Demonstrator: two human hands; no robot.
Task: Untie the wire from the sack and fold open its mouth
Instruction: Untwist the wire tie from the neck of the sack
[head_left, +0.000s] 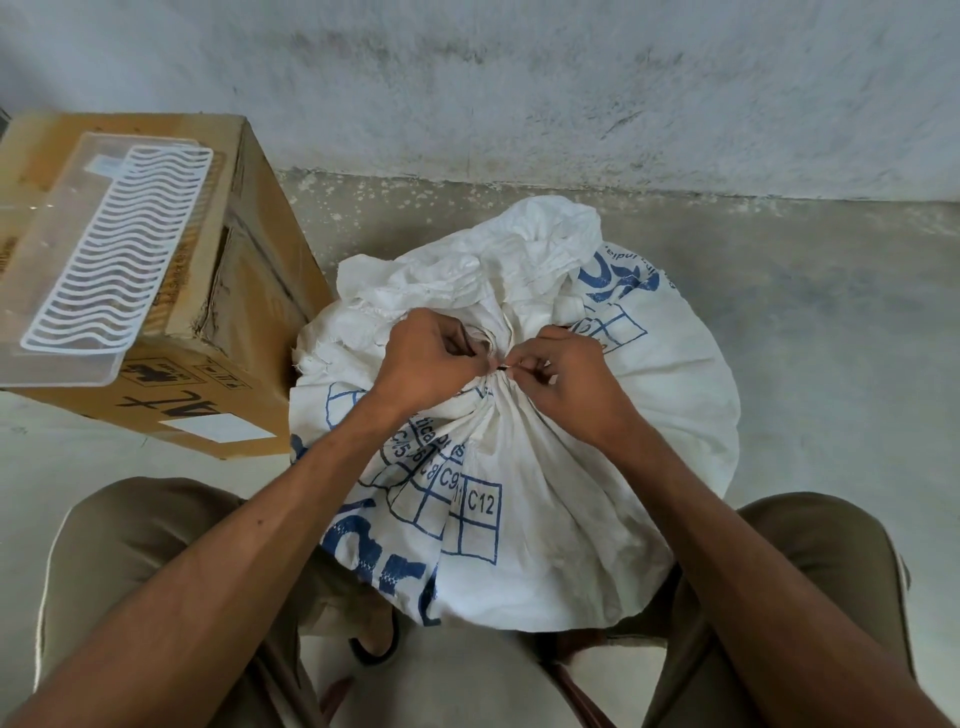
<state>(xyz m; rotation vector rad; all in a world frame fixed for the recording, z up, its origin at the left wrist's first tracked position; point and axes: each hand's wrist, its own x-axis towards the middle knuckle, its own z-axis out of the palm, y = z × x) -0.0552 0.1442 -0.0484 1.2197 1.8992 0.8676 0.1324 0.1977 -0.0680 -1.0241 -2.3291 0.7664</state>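
Observation:
A full white woven sack (545, 499) with blue print stands on the floor between my knees. Its mouth is gathered into a tight neck, and the loose top cloth flops away toward the wall. A short dark wire (502, 367) shows at the neck. My left hand (426, 364) grips the gathered neck from the left, fingers curled into the cloth. My right hand (566, 379) pinches the wire's end between thumb and forefinger, right beside the left hand. Most of the wire is hidden by cloth and fingers.
A large cardboard box (223, 322) stands close on the left, touching the sack. A clear plastic tray with a white wavy grid (104, 249) lies on top of it. A grey wall (571, 88) rises just behind the sack. Bare concrete floor (831, 338) lies on the right.

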